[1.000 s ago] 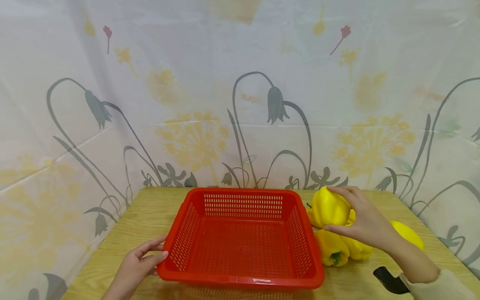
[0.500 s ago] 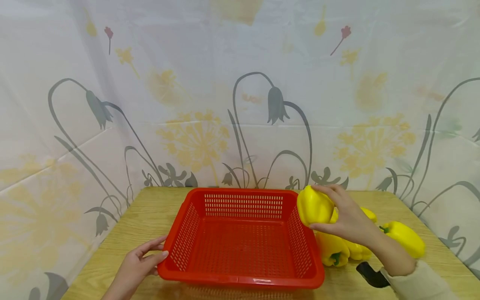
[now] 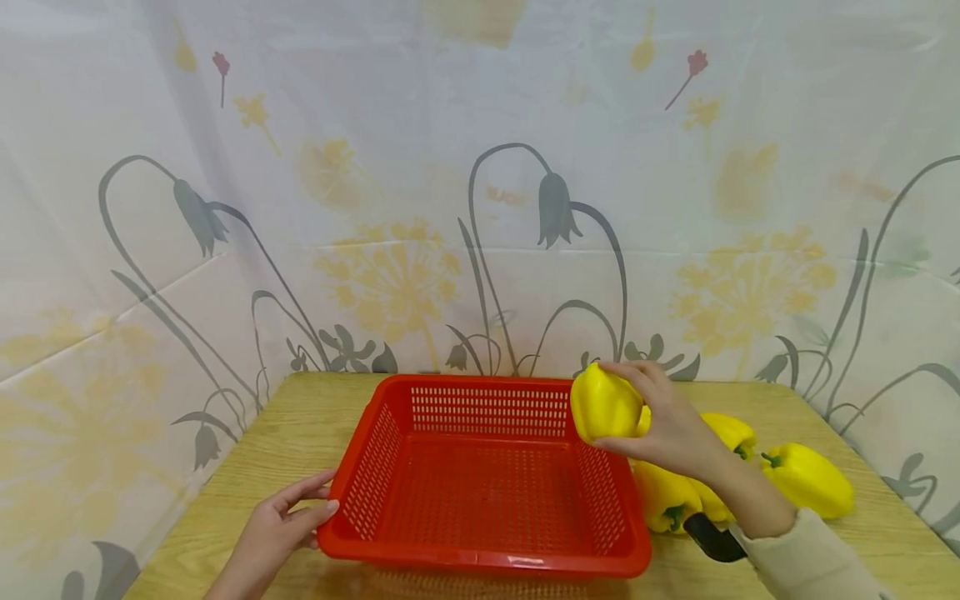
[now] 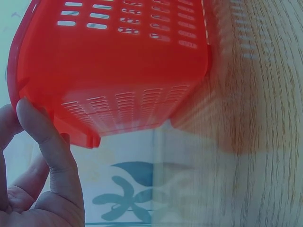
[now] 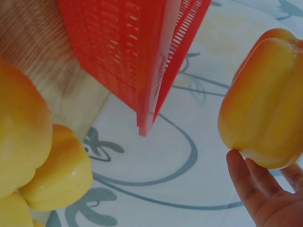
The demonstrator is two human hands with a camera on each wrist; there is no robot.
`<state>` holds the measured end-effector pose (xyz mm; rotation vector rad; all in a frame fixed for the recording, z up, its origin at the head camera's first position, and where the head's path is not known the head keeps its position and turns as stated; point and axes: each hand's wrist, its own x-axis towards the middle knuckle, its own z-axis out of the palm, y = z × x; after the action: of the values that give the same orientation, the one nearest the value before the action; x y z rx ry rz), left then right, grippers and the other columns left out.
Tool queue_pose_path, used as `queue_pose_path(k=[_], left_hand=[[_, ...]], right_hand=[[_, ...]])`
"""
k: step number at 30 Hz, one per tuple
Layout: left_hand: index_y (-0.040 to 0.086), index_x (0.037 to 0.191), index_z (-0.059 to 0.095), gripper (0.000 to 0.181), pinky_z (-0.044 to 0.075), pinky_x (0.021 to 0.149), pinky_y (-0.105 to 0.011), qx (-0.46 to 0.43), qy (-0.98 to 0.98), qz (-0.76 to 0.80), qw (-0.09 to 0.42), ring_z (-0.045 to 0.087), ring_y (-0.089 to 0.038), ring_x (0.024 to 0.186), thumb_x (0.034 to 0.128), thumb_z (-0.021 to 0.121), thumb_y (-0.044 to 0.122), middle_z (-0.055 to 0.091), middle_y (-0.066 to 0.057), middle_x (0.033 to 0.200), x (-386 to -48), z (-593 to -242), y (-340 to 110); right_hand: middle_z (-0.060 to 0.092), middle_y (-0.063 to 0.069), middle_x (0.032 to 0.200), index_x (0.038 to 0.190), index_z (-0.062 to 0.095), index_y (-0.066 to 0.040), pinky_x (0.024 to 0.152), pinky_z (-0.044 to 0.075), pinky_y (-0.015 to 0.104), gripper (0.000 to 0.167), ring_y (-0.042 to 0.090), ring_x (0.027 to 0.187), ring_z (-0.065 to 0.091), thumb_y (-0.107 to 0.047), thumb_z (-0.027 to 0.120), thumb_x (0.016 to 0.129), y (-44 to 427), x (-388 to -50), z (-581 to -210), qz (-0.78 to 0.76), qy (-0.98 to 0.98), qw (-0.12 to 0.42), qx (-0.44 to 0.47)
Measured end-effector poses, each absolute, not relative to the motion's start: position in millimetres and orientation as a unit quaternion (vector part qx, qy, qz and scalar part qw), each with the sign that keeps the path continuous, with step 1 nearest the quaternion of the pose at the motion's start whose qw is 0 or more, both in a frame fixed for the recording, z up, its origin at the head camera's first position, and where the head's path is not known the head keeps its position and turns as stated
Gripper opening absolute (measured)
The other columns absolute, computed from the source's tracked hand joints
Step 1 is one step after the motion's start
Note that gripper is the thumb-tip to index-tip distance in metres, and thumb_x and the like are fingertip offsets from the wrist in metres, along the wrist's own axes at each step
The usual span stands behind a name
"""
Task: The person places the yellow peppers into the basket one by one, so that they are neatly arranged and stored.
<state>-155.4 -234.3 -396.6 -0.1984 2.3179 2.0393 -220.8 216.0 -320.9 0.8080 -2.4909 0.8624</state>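
A red plastic basket (image 3: 480, 560) with slotted walls stands on the table, and nothing lies in it. My left hand (image 3: 279, 523) grips the rim at its near left corner, thumb on top; in the left wrist view the fingers (image 4: 47, 137) meet that rim. Over the basket's right edge, my right hand (image 3: 667, 421) holds a yellow bell pepper (image 3: 606, 407) between thumb and fingers. The right wrist view has this bell pepper (image 5: 267, 99) raised beside the basket wall (image 5: 109, 52), fingertips at its lower end.
Right of the basket lie several more yellow bell peppers (image 3: 663, 498), partly behind my right arm. One bell pepper (image 3: 810, 481) lies apart, farther right. A black band piece (image 3: 712, 537) shows at the right wrist. A flower-patterned cloth (image 3: 510, 208) hangs behind the wooden table (image 3: 255, 450).
My right hand has carried the bell pepper leftward from above the other peppers to over the basket's right rim. My left hand stays on the basket.
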Motion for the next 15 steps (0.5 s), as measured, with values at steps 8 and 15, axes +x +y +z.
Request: queue_pose_path(k=[8, 15], left_hand=[[-0.005, 0.135, 0.044, 0.056, 0.054, 0.063, -0.034, -0.074, 0.751, 0.656, 0.016, 0.065, -0.025, 0.077, 0.0873, 0.066, 0.015, 0.054, -0.012, 0.104, -155, -396, -233], [-0.005, 0.135, 0.043, 0.057, 0.054, 0.063, -0.034, -0.07, 0.749, 0.659, 0.021, 0.065, -0.024, 0.078, 0.0876, 0.066, 0.016, 0.054, -0.012, 0.104, -156, -395, -233]], right_hand=[[0.044, 0.01, 0.12, 0.135, 0.046, -0.012, 0.072, 0.049, 0.042, 0.082, 0.027, 0.098, 0.049, -0.033, 0.085, 0.066, 203, -227, -318, 0.301, -0.88, 0.204, 0.306], [0.042, 0.012, 0.123, 0.134, 0.047, -0.012, 0.074, 0.048, 0.042, 0.083, 0.027, 0.1, 0.049, -0.031, 0.086, 0.064, 191, -229, -316, 0.311, -0.872, 0.202, 0.319]])
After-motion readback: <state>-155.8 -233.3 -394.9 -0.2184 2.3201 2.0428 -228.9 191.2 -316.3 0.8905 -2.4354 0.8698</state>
